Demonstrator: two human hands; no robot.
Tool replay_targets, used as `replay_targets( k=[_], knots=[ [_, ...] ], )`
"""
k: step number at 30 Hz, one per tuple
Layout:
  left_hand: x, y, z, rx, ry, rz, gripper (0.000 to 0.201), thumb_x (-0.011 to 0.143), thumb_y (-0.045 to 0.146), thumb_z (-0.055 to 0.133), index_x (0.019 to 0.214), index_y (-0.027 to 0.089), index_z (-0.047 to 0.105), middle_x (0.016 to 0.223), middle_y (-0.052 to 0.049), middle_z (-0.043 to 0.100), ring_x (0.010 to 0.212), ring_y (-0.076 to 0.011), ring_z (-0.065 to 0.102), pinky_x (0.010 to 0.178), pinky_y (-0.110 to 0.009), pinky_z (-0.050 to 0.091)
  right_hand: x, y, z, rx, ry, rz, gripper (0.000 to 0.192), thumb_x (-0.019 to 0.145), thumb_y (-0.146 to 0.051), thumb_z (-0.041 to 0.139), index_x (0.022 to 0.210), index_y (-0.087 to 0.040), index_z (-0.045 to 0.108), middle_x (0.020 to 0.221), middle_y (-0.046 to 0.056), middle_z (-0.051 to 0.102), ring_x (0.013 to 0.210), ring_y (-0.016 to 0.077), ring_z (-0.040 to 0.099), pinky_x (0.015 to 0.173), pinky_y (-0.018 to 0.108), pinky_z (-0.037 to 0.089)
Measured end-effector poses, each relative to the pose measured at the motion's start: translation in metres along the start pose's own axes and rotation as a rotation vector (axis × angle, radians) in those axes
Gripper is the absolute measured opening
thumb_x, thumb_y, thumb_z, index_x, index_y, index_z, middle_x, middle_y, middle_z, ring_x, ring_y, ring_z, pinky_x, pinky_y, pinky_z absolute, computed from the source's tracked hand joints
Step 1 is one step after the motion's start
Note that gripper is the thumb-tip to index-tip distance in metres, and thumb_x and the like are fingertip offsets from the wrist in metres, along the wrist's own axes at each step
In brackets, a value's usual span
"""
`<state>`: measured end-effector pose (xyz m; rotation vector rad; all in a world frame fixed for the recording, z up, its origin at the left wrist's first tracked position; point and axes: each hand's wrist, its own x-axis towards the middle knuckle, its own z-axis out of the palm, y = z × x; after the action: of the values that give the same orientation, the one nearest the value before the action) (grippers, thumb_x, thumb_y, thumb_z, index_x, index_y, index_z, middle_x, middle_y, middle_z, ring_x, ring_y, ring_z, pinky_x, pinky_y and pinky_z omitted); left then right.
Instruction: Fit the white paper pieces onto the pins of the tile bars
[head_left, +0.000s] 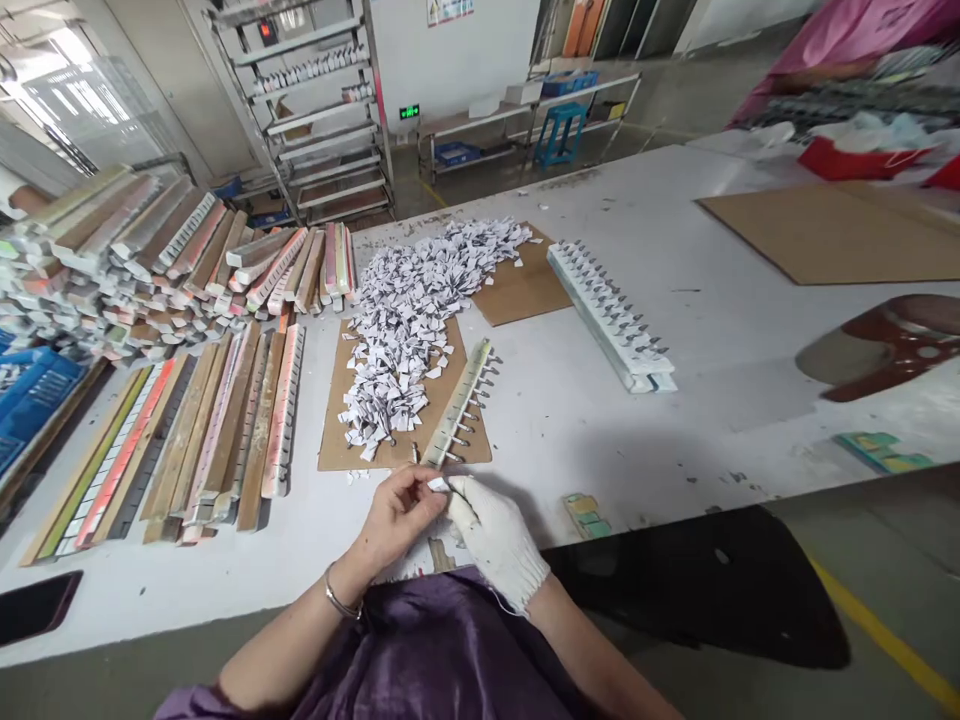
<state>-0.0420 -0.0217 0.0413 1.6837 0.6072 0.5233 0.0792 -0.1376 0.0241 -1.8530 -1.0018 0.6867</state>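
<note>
My left hand [396, 517] is bare and my right hand [493, 538] wears a white glove. Both pinch one small white paper tag [437, 484] between their fingertips at the table's near edge. Just beyond them a narrow wooden strip with metal pins [459, 402] lies on a brown cardboard sheet [335, 440]. A large heap of small folded paper tags [409, 315] covers the cardboard to the left of the strip and runs toward the back.
Long strips lie in rows at the left [217, 430], with a bigger pile behind [127, 260]. A white pinned strip [611, 315] lies to the right. Cardboard [832, 235], a red-brown object [892, 345] and a phone [34, 605] are on the table [675, 430].
</note>
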Motion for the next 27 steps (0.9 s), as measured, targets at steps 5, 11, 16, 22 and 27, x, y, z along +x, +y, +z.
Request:
replay_targets(
  k=[5,11,16,22,27],
  knots=[
    [-0.012,-0.009,-0.002,0.257,-0.104,0.031,0.028,0.098,0.04,0.053,0.085,0.02,0.067,0.076,-0.002,0.062,0.07,-0.0155,0.057,0.067,-0.028,0.048,-0.018,0.015,-0.002,-0.173,-0.068,-0.125,0.025,0.098,-0.029,0.043,0.087,-0.021,0.064,0.085,0.002,0.071,0.081,0.017,0.065,0.076,0.027,0.044],
    [0.004,-0.035,0.004,0.611,0.018,0.096,0.02,0.095,0.038,0.059,0.105,0.02,0.061,0.093,-0.007,0.068,0.085,-0.0229,0.066,0.078,-0.037,0.054,0.009,0.024,0.002,-0.605,-0.221,0.069,0.03,0.104,-0.029,0.036,0.096,-0.019,0.064,0.086,0.003,0.075,0.077,0.0155,0.071,0.063,0.024,0.041],
    [0.02,-0.052,-0.001,0.854,-0.007,0.01,0.059,0.078,0.038,0.077,0.126,0.016,0.051,0.11,-0.013,0.063,0.098,-0.0312,0.065,0.081,-0.045,0.057,0.039,0.032,0.009,-0.799,-0.212,0.063,0.021,0.097,-0.021,0.046,0.101,-0.016,0.066,0.092,0.011,0.076,0.08,0.0207,0.074,0.058,0.027,0.04],
    [0.017,-0.063,-0.002,0.75,-0.022,0.041,0.042,0.08,0.029,0.069,0.118,0.021,0.053,0.106,-0.008,0.064,0.092,-0.0254,0.066,0.081,-0.04,0.057,0.04,0.026,0.011,-0.877,-0.197,-0.01,0.025,0.097,-0.018,0.042,0.097,-0.015,0.068,0.086,0.012,0.074,0.08,0.0253,0.074,0.06,0.03,0.043],
    [0.017,-0.07,-0.002,0.724,-0.042,0.083,0.043,0.081,0.028,0.067,0.12,0.021,0.052,0.112,-0.009,0.062,0.097,-0.0255,0.065,0.086,-0.042,0.057,0.051,0.024,0.008,-0.896,-0.272,-0.072,0.024,0.096,-0.015,0.045,0.096,-0.016,0.068,0.09,0.01,0.076,0.082,0.0219,0.073,0.062,0.028,0.042]
  ],
)
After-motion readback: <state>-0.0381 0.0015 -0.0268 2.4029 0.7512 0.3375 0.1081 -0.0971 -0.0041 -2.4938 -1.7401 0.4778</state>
